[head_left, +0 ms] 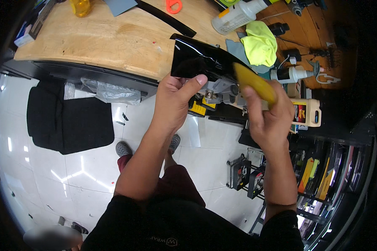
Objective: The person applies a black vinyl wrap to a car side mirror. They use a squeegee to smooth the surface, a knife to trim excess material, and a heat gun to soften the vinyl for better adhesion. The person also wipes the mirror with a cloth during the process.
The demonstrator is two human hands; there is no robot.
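My left hand (173, 100) is closed on the lower edge of a glossy black curved panel (199, 60), with the thumb lying along that edge. The panel is held tilted at the front of the workbench. In my right hand (269, 117) is a yellow squeegee (253, 81), slightly smeared by motion. Its far end is beside the panel's right side; whether it touches cannot be made out. Just below the panel, between my hands, sits a grey metal clamp-like fixture (222, 90), partly hidden.
The wooden workbench (100, 37) holds a black strip (167, 19), an orange ring-shaped tool (174, 6), a white bottle (238, 17) and a neon-yellow cloth (259, 44). A spray bottle (291, 74) and beige jug (310, 113) stand right. A black mat (71, 121) lies on the floor.
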